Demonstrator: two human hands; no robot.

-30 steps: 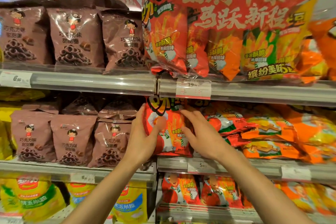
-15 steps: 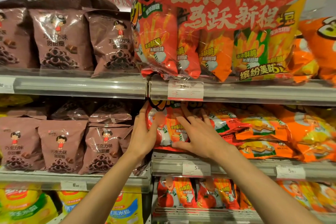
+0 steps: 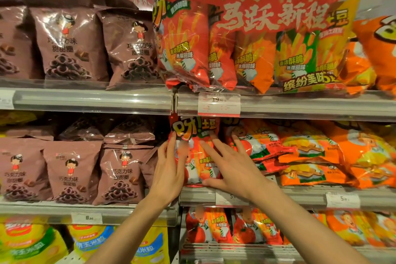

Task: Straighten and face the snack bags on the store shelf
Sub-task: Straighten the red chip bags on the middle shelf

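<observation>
Both hands, left hand (image 3: 169, 169) and right hand (image 3: 233, 167), lie flat-fingered against the upright red foil snack bag (image 3: 196, 146) on the middle shelf (image 3: 300, 196). I would press evenly, keeping its front outward.

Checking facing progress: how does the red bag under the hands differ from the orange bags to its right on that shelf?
The red bag stands upright, front facing out; the orange bags lie flat in a stack. The left hand and right hand touch the red bag; nothing touches the orange ones. Both sit on the middle shelf.
</observation>
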